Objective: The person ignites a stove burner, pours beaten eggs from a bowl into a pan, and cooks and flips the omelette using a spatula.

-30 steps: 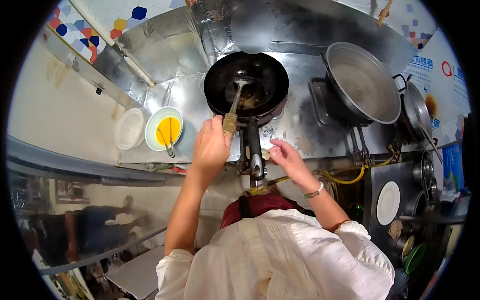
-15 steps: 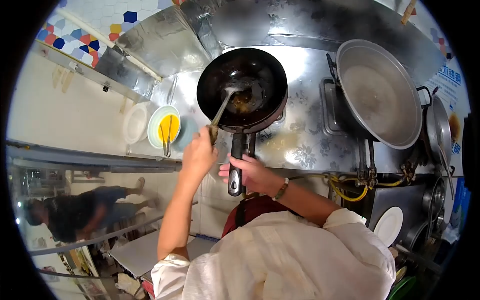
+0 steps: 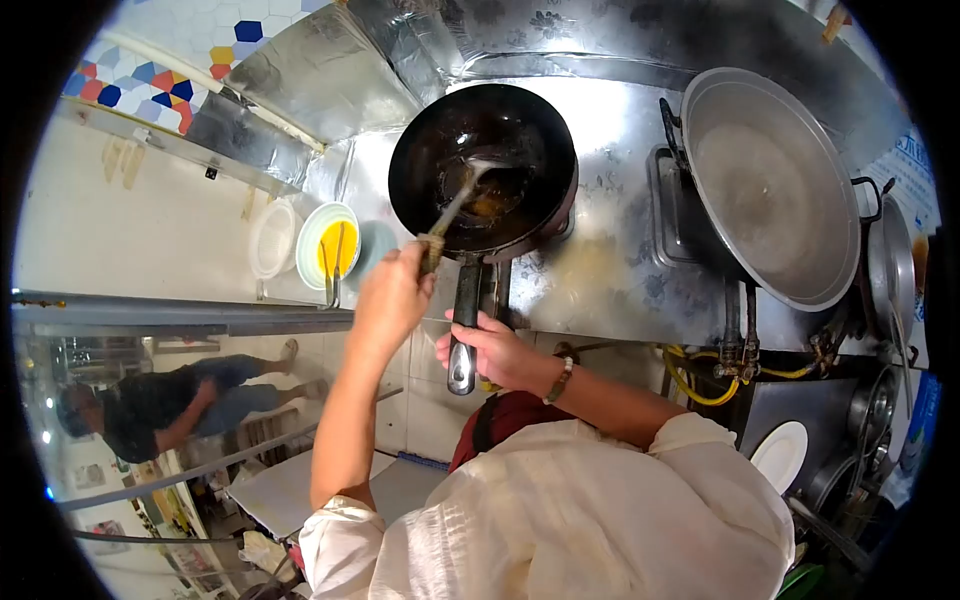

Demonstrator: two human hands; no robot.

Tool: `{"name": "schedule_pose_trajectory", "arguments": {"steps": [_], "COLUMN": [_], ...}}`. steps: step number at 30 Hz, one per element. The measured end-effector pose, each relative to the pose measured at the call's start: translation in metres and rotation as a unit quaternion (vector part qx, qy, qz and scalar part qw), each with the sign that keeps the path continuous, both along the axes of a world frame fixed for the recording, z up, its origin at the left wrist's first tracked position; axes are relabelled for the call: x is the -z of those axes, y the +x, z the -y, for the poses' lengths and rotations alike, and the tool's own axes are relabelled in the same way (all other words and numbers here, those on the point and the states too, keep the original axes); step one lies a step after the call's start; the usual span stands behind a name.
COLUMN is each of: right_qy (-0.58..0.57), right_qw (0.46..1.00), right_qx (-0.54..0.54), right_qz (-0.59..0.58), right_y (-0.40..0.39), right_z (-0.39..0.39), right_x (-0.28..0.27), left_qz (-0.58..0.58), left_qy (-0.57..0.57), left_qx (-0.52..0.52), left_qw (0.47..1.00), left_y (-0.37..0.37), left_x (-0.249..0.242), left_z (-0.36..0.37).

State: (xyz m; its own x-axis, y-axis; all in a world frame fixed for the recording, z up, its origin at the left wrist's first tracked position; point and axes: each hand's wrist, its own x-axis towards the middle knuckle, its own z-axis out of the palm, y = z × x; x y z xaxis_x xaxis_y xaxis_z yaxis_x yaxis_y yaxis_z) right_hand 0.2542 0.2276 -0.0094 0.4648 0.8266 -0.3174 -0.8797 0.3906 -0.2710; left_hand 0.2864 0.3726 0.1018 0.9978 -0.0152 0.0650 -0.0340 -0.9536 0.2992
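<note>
A black wok point(image 3: 540, 130) sits on the stove, with a little brownish liquid in its bottom. My left hand point(image 3: 390, 300) is closed round the handle of a metal spatula point(image 3: 458, 205), whose head lies inside the wok. The wok's black handle point(image 3: 466, 300) points toward me. My right hand point(image 3: 500, 352), a beaded bracelet at its wrist, grips this handle from the right, thumb on top and fingers passing underneath. Left of the wok stands a pale bowl point(image 3: 305, 262) of yellow liquid that looks like beaten egg, with utensils leaning in it.
A large grey two-handled pot point(image 3: 770, 190) of cloudy liquid stands on the right. A white lidded-looking container point(image 3: 272, 240) is beside the bowl. Gas valves with a yellow hose point(image 3: 700, 395) run along the counter front. A white plate point(image 3: 780, 457) is lower right. At left, a person point(image 3: 170, 405) appears sideways.
The spatula's head has shifted slightly up and right within the wok. My right hand has closed more onto the wok handle, and the handle's end has swung slightly left.
</note>
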Motion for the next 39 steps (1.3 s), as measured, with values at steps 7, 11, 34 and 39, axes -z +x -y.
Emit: {"name": "schedule_pose_trajectory", "arguments": {"steps": [7, 11, 34, 39], "right_qy": [0.004, 0.027, -0.013, -0.018], "right_qw": [0.997, 0.996, 0.987, 0.986], "right_qx": [-0.061, -0.061, -0.107, -0.097], "right_qz": [0.037, 0.059, 0.117, 0.132], "right_y": [0.001, 0.002, 0.011, 0.008], "right_z": [0.008, 0.009, 0.026, 0.029], "right_x": [0.004, 0.000, 0.003, 0.009], "left_qz": [-0.188, -0.263, -0.158, -0.168], "left_qy": [0.021, 0.079, -0.475, -0.654], "left_qx": [-0.029, 0.004, -0.238, -0.227], "left_qw": [0.982, 0.961, 0.833, 0.702], "left_y": [-0.015, -0.005, -0.003, 0.004], "left_x": [-0.119, -0.134, -0.028, 0.008], "left_z": [-0.011, 0.006, 0.005, -0.001]}}
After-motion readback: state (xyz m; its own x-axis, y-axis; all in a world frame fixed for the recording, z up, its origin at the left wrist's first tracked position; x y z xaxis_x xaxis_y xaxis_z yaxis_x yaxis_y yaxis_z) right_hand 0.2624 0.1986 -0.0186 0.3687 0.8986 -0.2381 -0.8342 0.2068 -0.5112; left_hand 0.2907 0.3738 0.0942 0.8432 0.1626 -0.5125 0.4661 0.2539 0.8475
